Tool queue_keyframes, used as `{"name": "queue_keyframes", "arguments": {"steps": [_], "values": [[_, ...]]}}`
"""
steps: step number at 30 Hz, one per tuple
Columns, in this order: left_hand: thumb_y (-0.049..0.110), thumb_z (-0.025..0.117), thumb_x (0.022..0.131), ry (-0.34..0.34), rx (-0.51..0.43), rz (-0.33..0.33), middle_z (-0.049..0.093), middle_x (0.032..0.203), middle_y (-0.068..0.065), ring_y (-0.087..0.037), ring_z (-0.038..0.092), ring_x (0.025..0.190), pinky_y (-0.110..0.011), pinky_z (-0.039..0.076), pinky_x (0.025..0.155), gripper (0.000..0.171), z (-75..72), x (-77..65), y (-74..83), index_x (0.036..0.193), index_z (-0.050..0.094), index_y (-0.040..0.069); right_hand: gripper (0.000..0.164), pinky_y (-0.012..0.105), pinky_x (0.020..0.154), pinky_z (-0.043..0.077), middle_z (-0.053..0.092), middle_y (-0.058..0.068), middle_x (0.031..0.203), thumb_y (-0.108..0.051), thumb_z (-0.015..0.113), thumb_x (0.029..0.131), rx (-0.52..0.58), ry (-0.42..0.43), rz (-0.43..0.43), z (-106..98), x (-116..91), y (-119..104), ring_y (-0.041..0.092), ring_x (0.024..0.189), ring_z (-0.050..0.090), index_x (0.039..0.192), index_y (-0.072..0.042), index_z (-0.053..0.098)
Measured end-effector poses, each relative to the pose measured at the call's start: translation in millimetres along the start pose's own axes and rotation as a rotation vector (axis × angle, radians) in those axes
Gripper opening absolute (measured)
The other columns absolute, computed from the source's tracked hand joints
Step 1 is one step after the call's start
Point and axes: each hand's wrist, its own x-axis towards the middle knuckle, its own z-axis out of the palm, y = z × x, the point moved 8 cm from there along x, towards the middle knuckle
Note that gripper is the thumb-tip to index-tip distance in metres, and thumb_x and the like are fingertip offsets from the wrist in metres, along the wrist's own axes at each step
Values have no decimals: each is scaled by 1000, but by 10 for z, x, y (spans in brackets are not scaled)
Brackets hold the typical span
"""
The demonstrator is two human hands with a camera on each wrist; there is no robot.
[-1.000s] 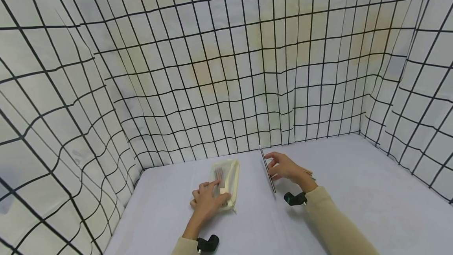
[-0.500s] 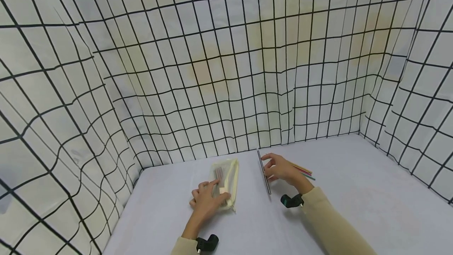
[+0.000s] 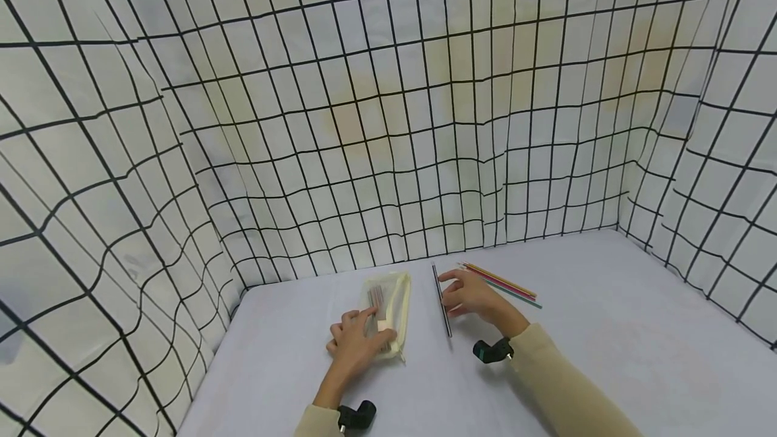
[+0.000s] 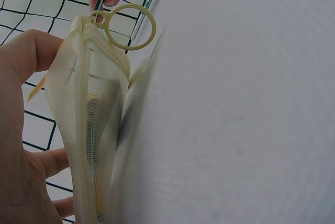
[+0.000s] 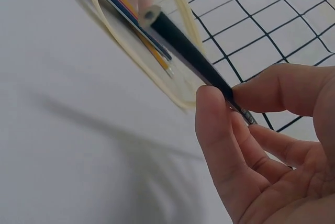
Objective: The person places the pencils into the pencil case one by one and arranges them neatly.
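Observation:
My left hand holds a pale yellow mesh pencil case, thumb towards the zip side and fingers spread over it. In the left wrist view, the case bulges up beside the fingers, with a yellow ring at its end. Pencils show inside it in the right wrist view. To the right of the case, my right hand pinches a dark pencil between thumb and fingertips. The pencil is held above the table, its flat wooden end facing the camera.
Several coloured pencils, among them yellow, red and teal ones, lie on the white table behind the right wrist. White sheets with a black grid enclose the table at the back and sides.
My right hand has moved left with the dark pencil, closer to the pencil case, uncovering more of the coloured pencils on the table. The left hand and the case have stayed put.

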Motion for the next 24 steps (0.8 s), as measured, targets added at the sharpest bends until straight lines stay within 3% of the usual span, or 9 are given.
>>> {"name": "queue_keyframes", "arguments": {"steps": [14,24], "values": [[55,74,78,4,5,-7,40,150,-18,-42,30,126,-60,23,90,77,2,11,-33,145,57,23,56,34,76,59,61,10,97,4,63,87,146,-144,21,379,-87,-75,21,83,62,141,2,51],[54,75,76,24,1,-4,42,148,-17,-41,31,124,-60,23,88,76,-11,8,-38,143,59,23,53,36,76,61,65,13,101,4,66,88,162,-108,73,560,-76,-24,21,85,66,139,0,54]]}}
